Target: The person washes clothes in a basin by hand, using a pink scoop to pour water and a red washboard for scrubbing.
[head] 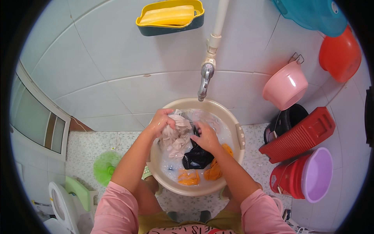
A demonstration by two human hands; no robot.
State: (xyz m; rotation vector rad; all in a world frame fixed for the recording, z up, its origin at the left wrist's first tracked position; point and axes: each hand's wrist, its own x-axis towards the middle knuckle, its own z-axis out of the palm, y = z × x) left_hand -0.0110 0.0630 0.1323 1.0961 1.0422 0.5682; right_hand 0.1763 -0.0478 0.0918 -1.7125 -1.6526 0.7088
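Observation:
A beige plastic basin [187,191] of sudsy water stands on the floor before me. My left hand [160,122] grips a wet, pale pink cloth [176,134] bunched at the basin's left side. Over the middle is my right hand [207,136], fingers curled beside a dark part of the laundry; whether they pinch any fabric is hidden. Below that hand a black cloth [198,158] bulges out of the water. Orange cloth [214,170] lies partly under my right forearm, with another orange patch [189,177] near the front rim.
A metal tap [206,79] hangs over the basin's back rim. To the right are a red washboard [301,134], a black bucket [295,117], a red bucket [287,180] and a purple basin [318,175]. A pink basin [286,84] hangs on the wall. A yellow-rimmed soap holder [171,17] is above.

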